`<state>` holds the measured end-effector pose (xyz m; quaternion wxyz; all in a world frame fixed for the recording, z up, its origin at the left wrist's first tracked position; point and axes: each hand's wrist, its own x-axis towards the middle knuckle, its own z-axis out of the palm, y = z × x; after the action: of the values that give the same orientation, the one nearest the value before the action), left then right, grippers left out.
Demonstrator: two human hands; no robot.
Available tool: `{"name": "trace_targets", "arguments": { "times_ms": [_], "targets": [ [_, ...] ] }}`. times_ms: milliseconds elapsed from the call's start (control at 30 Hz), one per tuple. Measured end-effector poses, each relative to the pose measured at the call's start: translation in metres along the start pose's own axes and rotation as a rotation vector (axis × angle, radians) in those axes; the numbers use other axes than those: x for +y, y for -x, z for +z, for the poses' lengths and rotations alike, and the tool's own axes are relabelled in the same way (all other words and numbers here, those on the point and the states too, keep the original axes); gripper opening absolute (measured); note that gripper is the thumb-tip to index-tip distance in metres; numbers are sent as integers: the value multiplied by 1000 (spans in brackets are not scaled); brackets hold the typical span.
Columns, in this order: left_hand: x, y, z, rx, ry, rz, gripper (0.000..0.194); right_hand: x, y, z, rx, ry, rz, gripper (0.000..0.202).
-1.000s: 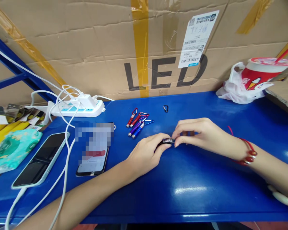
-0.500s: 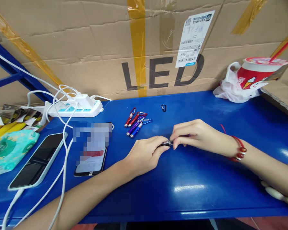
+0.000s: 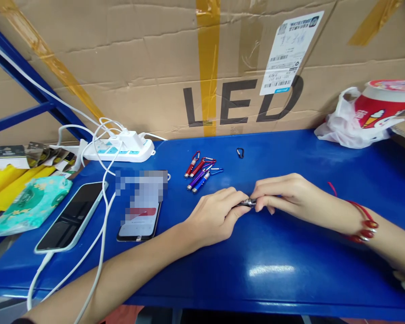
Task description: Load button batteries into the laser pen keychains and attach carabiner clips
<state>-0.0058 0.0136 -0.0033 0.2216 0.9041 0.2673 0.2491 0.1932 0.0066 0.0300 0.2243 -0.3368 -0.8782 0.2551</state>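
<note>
My left hand (image 3: 214,216) and my right hand (image 3: 285,195) meet over the blue table (image 3: 290,252), both pinching a small dark keychain flashlight (image 3: 247,203) between their fingertips. Most of the flashlight is hidden inside my fingers. Just beyond my left hand lies a cluster of several small keychain flashlights (image 3: 200,172), red, purple and blue, with clips. A lone black carabiner clip (image 3: 240,153) rests farther back. A red bead bracelet (image 3: 364,227) is on my right wrist.
Two phones (image 3: 140,216) (image 3: 70,216) lie at the left with white charging cables (image 3: 99,234) running to a white power strip (image 3: 121,150). A tissue pack (image 3: 30,202) sits at far left. A large cardboard box (image 3: 175,67) stands behind; a red cup in a plastic bag (image 3: 374,110) is at back right.
My hands stay joined on the small flashlight, with my right fingers shifting slightly on its end. The view has shifted a little to the left.
</note>
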Motion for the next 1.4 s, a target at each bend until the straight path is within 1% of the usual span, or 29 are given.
{"name": "trace_targets", "arguments": {
  "times_ms": [167,233,300,400,467,567,633,667,767,800,833,900,1033,1133,1300,1400],
  "targets": [
    [-1,1,1,-53,-3,13,18,0,-2,-1,-129,-114,47,34],
    [-2,1,2,-59,-19,15,18,0,-3,-1,-157,-76,29,35],
    [-4,0,4,-62,-47,20,17,1,-2,0,-176,16,9,34],
    [-5,-1,5,-42,-89,28,17,2,-1,2,-176,168,-12,33],
    [-5,-1,6,-12,-124,31,18,1,-1,3,-147,242,-23,34],
    [-4,1,7,47,-210,47,22,-3,-1,7,-89,279,-10,36],
    [-3,1,8,111,-269,68,25,-7,-2,10,-48,172,55,36],
    [-2,2,8,144,-291,79,27,-8,-3,11,-38,66,120,37],
    [0,2,8,211,-333,96,32,-10,-4,14,-82,-335,355,41],
    [0,2,8,220,-342,99,33,-9,-4,15,-108,-450,408,42],
    [1,2,8,227,-349,101,33,-9,-4,15,-129,-538,434,44],
    [1,2,8,240,-347,103,32,-7,-5,14,-141,-637,443,45],
    [0,2,10,239,-255,86,24,-5,-6,13,-125,-667,447,44],
    [-1,1,10,241,-188,37,20,-5,-7,12,-101,-640,457,43],
    [0,0,9,188,-127,-29,19,-3,-7,13,-88,-522,491,44],
    [1,0,8,164,-94,-73,17,-2,-7,15,-41,-406,486,45]
  ]
}}
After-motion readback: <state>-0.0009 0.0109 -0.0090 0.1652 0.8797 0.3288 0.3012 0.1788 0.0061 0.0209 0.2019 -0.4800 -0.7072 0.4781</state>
